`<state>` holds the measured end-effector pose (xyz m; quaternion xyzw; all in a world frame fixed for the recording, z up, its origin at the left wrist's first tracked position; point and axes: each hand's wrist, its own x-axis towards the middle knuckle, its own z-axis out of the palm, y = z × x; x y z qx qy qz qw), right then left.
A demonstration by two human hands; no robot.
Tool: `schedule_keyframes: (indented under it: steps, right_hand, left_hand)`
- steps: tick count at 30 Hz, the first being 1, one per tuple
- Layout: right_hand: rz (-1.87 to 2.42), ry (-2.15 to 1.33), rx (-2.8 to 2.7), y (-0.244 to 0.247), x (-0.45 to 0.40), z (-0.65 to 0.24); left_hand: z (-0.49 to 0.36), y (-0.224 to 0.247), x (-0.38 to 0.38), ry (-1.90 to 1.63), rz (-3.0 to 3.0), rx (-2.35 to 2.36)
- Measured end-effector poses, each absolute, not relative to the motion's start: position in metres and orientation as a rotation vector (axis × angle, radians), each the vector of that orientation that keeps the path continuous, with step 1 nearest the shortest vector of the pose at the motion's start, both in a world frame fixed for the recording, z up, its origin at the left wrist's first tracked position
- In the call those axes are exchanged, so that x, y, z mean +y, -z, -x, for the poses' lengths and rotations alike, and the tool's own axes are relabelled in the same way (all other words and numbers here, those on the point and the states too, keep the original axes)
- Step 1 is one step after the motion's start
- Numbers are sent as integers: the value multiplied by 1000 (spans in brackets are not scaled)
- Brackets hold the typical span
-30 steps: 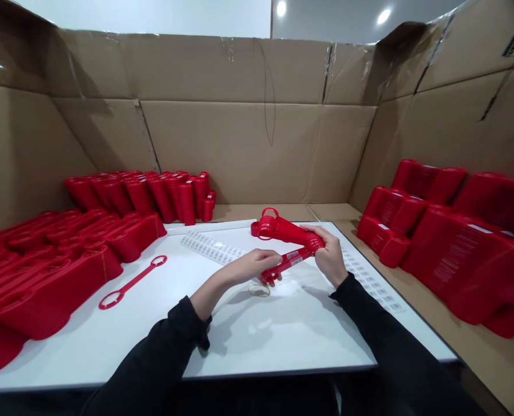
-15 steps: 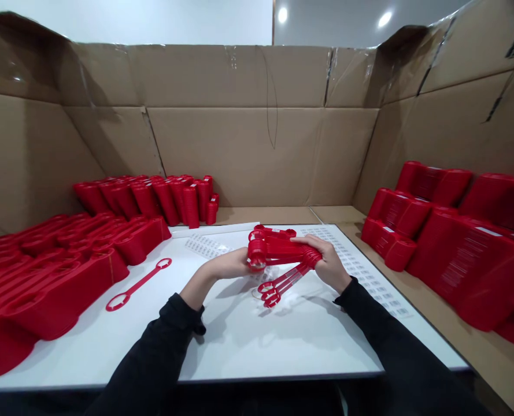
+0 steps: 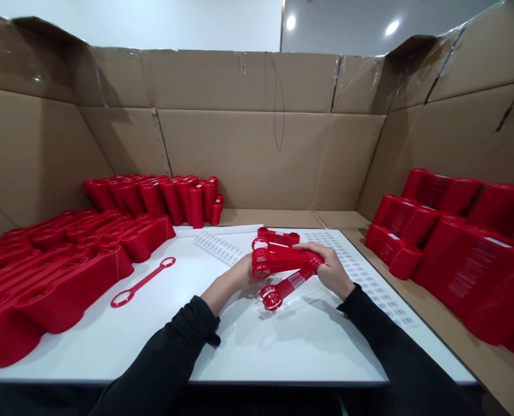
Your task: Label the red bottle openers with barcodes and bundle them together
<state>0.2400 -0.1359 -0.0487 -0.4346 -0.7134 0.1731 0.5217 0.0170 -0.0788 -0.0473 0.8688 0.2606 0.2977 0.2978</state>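
Observation:
My right hand (image 3: 332, 268) is closed around one end of a fanned bundle of red plastic strips with ring-shaped ends (image 3: 283, 261). At the bundle's left end is my left hand (image 3: 243, 274), gripping the ring ends, its fingers mostly hidden behind the red plastic. A lower group of strips (image 3: 285, 287) splays down from the right hand and carries a clear label with print. Just behind the bundle, a short red stack with a white label (image 3: 279, 236) shows. One single red strip (image 3: 148, 281) lies on the white table to the left.
Large stacks of red strips (image 3: 66, 283) fill the table's left side, with upright stacks (image 3: 165, 199) behind. More labelled red stacks (image 3: 469, 271) stand on cardboard at right. Label sheets (image 3: 378, 294) lie on the white table (image 3: 291, 358). Cardboard walls (image 3: 239, 138) enclose three sides.
The lower strips have turned in the grip, their ring ends now closer together. My left hand has moved slightly behind the bundle. The whole view has shifted a little.

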Motion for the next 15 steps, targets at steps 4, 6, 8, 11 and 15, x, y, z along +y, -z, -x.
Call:
schedule_keyframes:
  steps: [4, 6, 8, 11, 15]
  right_hand:
    - [1056, -428, -1669, 49, -135, -240]
    - [1085, -447, -1600, 50, -134, -240]
    - [1128, -518, -1481, 51, -133, -239]
    - [1179, -621, -1296, 51, -130, -239]
    - [1242, -627, -1182, 49, -129, -239]
  left_hand:
    - [-21, 54, -78, -779, -2248, 684]
    - [-22, 54, -76, -781, -2182, 716]
    - [-21, 50, -72, -780, -2101, 777]
    - [-14, 36, -63, -818, -1990, 872]
    - [-6, 13, -63, -1155, -1753, 946]
